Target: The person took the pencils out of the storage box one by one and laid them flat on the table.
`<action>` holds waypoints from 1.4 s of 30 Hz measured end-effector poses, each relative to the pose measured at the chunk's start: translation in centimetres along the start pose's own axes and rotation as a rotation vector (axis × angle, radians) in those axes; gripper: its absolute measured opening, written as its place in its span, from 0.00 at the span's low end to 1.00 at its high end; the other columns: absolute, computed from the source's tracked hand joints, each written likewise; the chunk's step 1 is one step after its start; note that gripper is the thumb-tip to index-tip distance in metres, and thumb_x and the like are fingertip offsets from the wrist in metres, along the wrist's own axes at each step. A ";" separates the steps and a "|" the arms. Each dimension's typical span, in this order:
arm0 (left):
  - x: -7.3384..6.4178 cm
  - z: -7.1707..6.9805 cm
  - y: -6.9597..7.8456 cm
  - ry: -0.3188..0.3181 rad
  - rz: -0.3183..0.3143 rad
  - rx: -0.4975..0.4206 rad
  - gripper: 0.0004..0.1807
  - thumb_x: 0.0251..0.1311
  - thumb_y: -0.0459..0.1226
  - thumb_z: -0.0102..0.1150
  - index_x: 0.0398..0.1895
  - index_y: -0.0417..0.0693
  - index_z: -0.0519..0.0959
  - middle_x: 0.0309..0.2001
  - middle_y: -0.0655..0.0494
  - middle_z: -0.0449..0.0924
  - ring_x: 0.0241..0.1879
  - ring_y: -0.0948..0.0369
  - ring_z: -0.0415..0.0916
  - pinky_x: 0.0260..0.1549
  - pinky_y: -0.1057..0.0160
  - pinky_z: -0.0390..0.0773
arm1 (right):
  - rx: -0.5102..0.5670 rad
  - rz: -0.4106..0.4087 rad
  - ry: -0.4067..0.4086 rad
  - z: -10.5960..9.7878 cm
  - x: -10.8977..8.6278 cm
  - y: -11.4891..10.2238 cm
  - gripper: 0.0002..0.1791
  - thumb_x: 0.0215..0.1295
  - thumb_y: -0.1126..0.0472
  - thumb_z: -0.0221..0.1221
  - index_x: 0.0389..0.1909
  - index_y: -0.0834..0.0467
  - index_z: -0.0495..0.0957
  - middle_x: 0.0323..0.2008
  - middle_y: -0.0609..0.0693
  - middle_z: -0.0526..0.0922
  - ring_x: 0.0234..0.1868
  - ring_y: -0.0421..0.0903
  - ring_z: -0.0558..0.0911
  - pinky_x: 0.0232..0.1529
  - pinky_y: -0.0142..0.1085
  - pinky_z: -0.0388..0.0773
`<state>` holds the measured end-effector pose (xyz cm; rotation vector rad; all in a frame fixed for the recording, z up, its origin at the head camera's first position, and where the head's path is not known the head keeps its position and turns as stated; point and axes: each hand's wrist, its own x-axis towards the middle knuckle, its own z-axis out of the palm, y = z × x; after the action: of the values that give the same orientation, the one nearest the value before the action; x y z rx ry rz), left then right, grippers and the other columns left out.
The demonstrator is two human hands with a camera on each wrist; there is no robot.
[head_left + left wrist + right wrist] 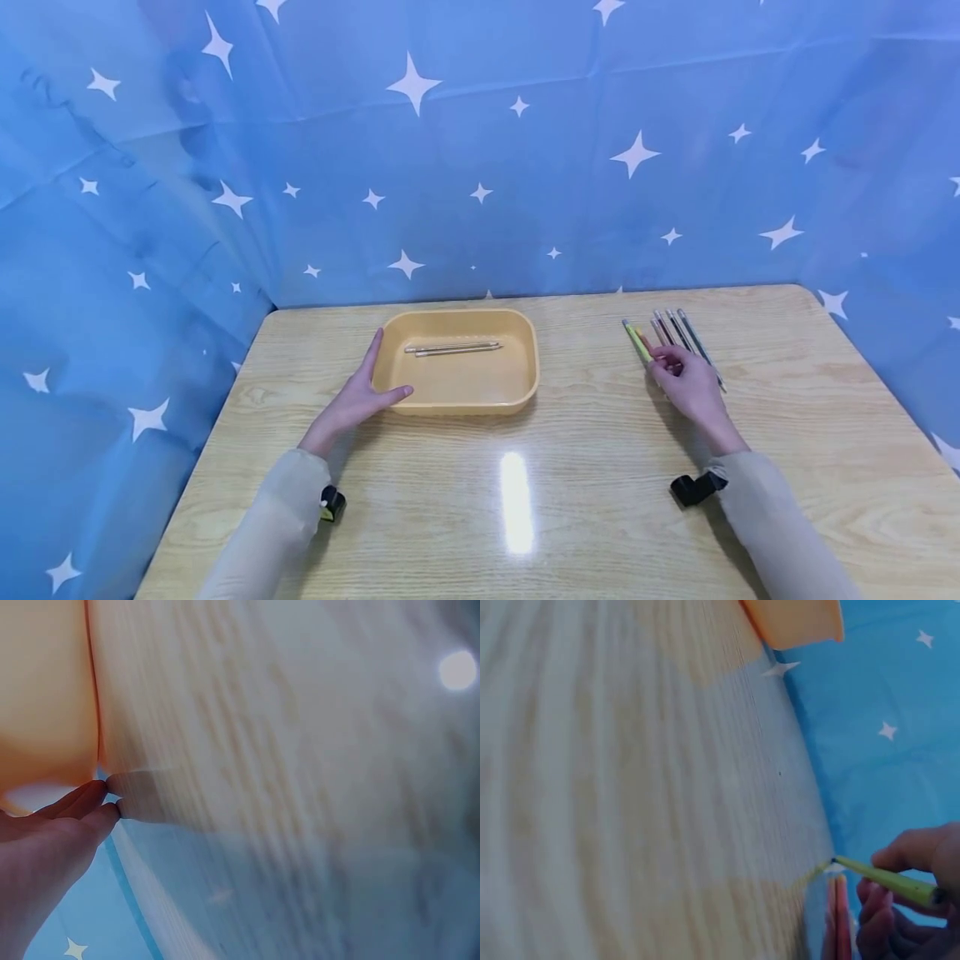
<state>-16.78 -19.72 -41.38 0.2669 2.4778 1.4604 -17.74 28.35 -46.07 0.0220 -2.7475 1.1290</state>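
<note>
My left hand (pixel 358 398) rests at the left side of a yellow plastic tray (pixel 450 409), fingers extended along its outer wall and thumb across the front left corner. Two slim pencils (pixel 459 351) lie side by side in the tray. In the left wrist view, straight fingertips (pixel 94 796) show right at the tray's wall. Over on the right, my right hand (pixel 690 385) pinches a yellow-green pencil (pixel 636 339) between thumb and fingers. The right wrist view shows this green pencil (pixel 885 878) slanting out from the fingers. An orange pencil (pixel 642 338) lies close beside it.
Several more pencils (pixel 681 330) lie in a row on the wooden table (pixel 600 483), just beyond and to the right of my right hand. A blue curtain with white stars (pixel 525 192) hangs along the table's back edge and left side.
</note>
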 end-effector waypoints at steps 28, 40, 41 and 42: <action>0.0 -0.2 -0.2 0.005 0.007 -0.019 0.57 0.60 0.38 0.64 0.77 0.45 0.30 0.76 0.44 0.29 0.73 0.43 0.31 0.67 0.39 0.40 | 0.181 -0.107 -0.148 1.9 0.5 -3.7 0.15 0.69 0.64 0.56 0.52 0.67 0.77 0.39 0.59 0.80 0.37 0.50 0.78 0.32 0.31 0.75; -0.1 -0.3 -0.2 0.012 -0.001 -0.005 0.57 0.60 0.39 0.65 0.77 0.45 0.30 0.76 0.44 0.30 0.73 0.41 0.34 0.67 0.40 0.42 | 0.323 -0.172 -0.202 4.6 1.0 -7.9 0.13 0.67 0.67 0.58 0.50 0.68 0.78 0.37 0.59 0.81 0.35 0.46 0.79 0.36 0.31 0.76; 0.0 -0.3 -0.1 0.012 -0.001 -0.003 0.57 0.59 0.39 0.65 0.77 0.45 0.31 0.76 0.44 0.30 0.73 0.41 0.34 0.67 0.40 0.42 | 0.332 -0.176 -0.205 4.8 1.0 -8.2 0.13 0.67 0.67 0.58 0.50 0.69 0.78 0.37 0.59 0.81 0.34 0.46 0.79 0.36 0.31 0.76; 0.0 -0.3 -0.1 0.011 0.001 -0.004 0.57 0.59 0.39 0.65 0.77 0.45 0.31 0.76 0.44 0.30 0.73 0.41 0.34 0.67 0.40 0.42 | 0.343 -0.177 -0.211 5.0 1.1 -8.4 0.13 0.67 0.67 0.58 0.50 0.69 0.78 0.37 0.59 0.81 0.34 0.45 0.79 0.36 0.31 0.76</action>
<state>-16.88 -20.01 -41.31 0.2601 2.4829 1.4710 -18.89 18.90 -43.50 0.4416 -2.6181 1.6084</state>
